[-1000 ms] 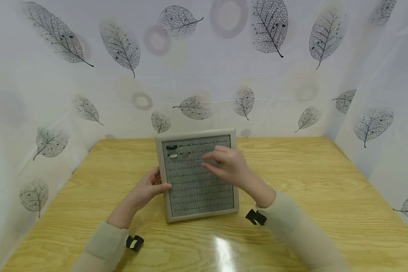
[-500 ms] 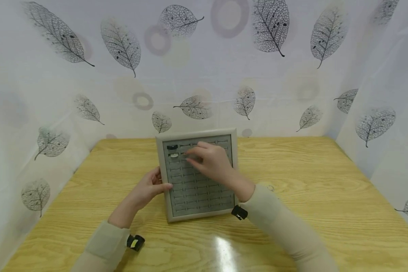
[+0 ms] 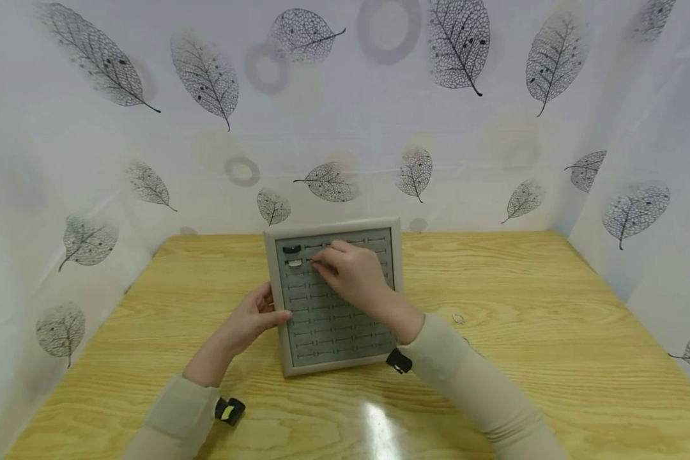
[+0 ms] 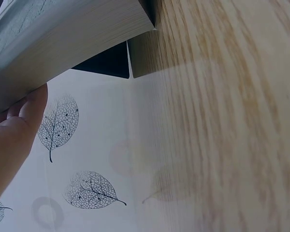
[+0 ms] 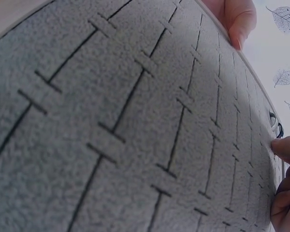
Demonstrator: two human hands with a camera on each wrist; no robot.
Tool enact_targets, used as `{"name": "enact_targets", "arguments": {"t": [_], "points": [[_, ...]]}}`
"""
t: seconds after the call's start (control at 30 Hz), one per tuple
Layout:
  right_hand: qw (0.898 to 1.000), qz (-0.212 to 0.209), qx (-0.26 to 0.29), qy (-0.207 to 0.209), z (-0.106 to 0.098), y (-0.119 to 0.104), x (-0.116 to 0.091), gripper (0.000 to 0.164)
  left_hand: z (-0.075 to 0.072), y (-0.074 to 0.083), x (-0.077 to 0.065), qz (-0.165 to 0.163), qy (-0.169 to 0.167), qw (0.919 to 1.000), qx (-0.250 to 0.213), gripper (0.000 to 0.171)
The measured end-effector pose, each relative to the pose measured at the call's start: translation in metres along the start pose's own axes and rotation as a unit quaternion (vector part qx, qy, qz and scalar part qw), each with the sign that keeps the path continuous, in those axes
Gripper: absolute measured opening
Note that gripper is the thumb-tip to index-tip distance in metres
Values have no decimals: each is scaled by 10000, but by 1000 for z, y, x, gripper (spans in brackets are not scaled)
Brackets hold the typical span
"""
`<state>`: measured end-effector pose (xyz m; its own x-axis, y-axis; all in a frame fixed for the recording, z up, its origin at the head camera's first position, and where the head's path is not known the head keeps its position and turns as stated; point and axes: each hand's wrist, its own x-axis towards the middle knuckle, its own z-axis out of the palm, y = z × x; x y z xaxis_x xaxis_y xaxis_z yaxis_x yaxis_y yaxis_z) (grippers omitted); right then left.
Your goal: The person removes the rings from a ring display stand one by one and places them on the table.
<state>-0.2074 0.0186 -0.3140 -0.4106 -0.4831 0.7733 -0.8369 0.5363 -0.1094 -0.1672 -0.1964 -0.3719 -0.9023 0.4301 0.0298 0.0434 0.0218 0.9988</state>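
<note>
A light-framed ring display board (image 3: 340,326) with a grey slotted pad leans upright on the table. My left hand (image 3: 252,322) grips its left edge, thumb on the front and fingers behind, as the left wrist view also shows. With thumb and forefinger my right hand (image 3: 353,271) pinches a small ring at the second slot of the second row; the fingertips almost wholly hide it. To the left of those fingertips, a black ring (image 3: 291,250) sits in the top-left slot and a white ring (image 3: 294,262) in the slot below.
On the wooden table (image 3: 523,287), right of the board, lies a thin ring (image 3: 458,318). Something small and thin is partly hidden by the right sleeve. A dark stand (image 4: 106,62) props the board from behind. A leaf-patterned curtain (image 3: 345,128) surrounds the table.
My right hand has moved left across the board to the copper-coloured ring that showed in the second row, and its fingertips have closed together there. The left hand has stayed on the frame.
</note>
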Motion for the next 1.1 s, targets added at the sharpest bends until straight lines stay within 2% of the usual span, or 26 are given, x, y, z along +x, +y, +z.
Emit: {"name": "enact_targets", "arguments": {"t": [0.27,0.8,0.93,1.1], "points": [[9998,128,68,-153,-2,-1,1,4,1,1,-1,-7,13,10000,-4,67],[9941,301,921,-480,-7,7,-4,4,1,0,0,-25,56,10000,16,65],[9927,253,1114,-384,-15,7,-7,6,2,0,-1,-64,63,10000,35,66],[9943,-139,1054,-49,-26,11,-13,8,2,2,-1,-42,76,9999,55,67]]}}
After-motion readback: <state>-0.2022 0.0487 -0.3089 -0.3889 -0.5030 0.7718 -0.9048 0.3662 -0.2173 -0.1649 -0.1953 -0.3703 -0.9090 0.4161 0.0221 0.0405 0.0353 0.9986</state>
